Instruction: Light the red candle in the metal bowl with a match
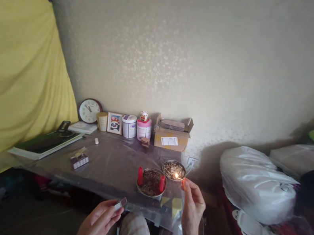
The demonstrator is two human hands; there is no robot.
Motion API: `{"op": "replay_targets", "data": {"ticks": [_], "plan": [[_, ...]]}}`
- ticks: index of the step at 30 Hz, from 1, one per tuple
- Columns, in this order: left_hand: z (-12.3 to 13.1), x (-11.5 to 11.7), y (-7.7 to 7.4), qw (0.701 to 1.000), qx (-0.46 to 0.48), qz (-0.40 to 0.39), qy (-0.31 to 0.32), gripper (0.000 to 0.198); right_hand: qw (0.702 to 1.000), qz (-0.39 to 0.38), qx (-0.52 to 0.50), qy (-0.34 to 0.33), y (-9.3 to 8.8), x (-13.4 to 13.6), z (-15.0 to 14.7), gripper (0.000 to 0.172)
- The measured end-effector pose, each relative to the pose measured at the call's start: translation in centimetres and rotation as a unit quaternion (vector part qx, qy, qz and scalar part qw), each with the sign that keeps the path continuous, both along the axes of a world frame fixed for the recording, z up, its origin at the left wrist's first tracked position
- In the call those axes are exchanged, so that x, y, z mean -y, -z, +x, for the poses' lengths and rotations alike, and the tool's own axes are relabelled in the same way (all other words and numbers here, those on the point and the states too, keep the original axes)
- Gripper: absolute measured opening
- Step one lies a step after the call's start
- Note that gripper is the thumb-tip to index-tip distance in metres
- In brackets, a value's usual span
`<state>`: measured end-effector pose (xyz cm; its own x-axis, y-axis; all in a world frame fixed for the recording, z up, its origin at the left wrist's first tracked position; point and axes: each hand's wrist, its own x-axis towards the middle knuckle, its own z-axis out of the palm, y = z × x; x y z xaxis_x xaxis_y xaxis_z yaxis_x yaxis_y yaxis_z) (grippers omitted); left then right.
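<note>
Pinched in my right hand (193,203) is a burning match (179,178), its flame at the left tip, in front of a round tin of used matches (173,169). My left hand (100,220) grips a small matchbox (120,204) below the table's front edge. Between the hands, a second round tin (150,193) holds dark brown bits, with two red candles (140,176) upright at its left and right sides. Neither candle shows a flame. A pack of matchboxes (80,160) lies farther left on the table.
The table (114,158) has a clear cover. Against the wall stand a clock (89,110), a framed panda picture (115,123), two canisters (128,126) and an open cardboard box (172,136). A green book (47,143) lies left; a white plastic bag (254,182) sits right.
</note>
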<state>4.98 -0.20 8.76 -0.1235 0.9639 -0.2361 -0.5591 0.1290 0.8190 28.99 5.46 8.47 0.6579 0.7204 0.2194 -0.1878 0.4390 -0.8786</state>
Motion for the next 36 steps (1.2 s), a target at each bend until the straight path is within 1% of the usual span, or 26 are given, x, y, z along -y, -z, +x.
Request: {"op": "replay_targets", "data": {"ticks": [4, 9, 13, 20, 31, 36], "plan": [[0.0, 0.1, -0.3, 1.000, 0.002, -0.013, -0.007, 0.042, 0.999, -0.002, 0.032, 0.010, 0.1, -0.3, -0.1, 0.031], [0.0, -0.2, -0.4, 1.000, 0.003, -0.024, -0.013, 0.044, 0.999, -0.010, 0.037, -0.009, 0.1, -0.4, -0.5, 0.030], [-0.2, -0.1, -0.1, 1.000, 0.002, -0.019, -0.011, 0.043, 0.999, 0.000, 0.028, -0.027, 0.4, -0.6, -0.7, 0.028], [-0.4, 0.2, 0.3, 1.000, 0.007, -0.020, -0.007, 0.041, 0.997, -0.002, 0.047, -0.056, 1.2, -1.1, -1.0, 0.027], [-0.5, -0.4, 0.6, 0.999, 0.021, -0.041, -0.014, 0.045, 0.995, -0.014, 0.058, -0.080, 1.8, -1.9, -1.4, 0.028], [-0.9, -0.4, 1.3, 1.000, 0.021, -0.024, 0.002, 0.038, 0.995, -0.019, 0.056, -0.082, 2.2, -2.5, -1.4, 0.028]]}}
